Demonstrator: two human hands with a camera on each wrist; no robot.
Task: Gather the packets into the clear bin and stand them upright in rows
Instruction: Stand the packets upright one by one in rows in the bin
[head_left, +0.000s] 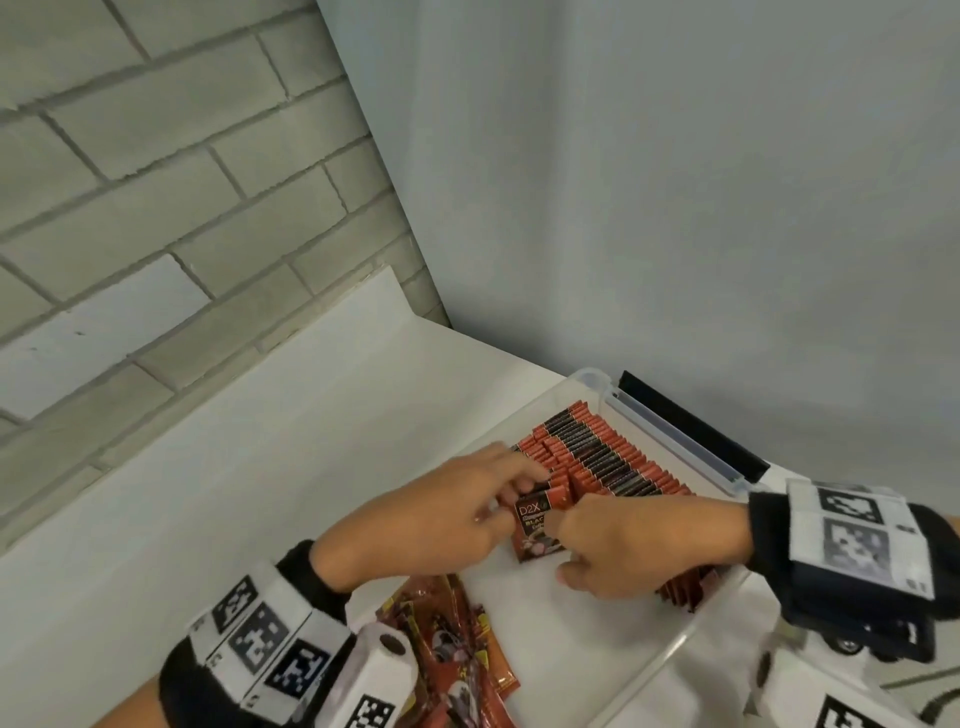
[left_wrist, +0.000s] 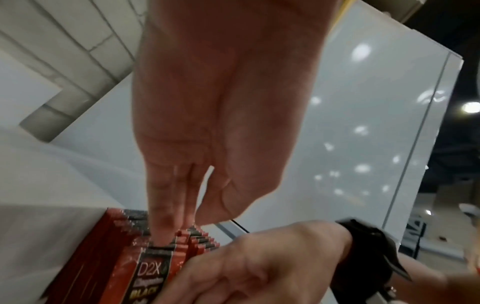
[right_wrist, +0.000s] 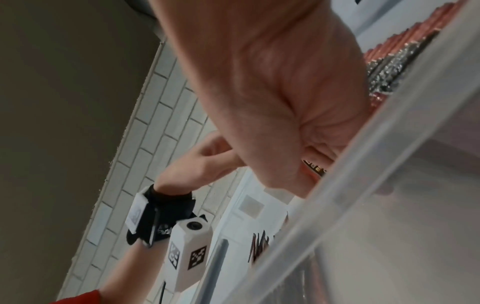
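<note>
Pinched between both hands inside the clear bin (head_left: 670, 652): one D2X packet (head_left: 532, 525), face up, long axis running away from the fingertips toward the upright rows (head_left: 613, 462). Left hand (head_left: 441, 514) curled round its left edge, right hand (head_left: 623, 540) its right, about equally near. Loose packets (head_left: 457, 649) heaped just behind the left wrist.

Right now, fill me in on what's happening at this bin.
A person is packing red packets into the clear bin. Both hands meet at the front packet of the nearer row: the left hand and right hand hold it there. A long row already stands behind. A loose pile still lies flat.
</note>
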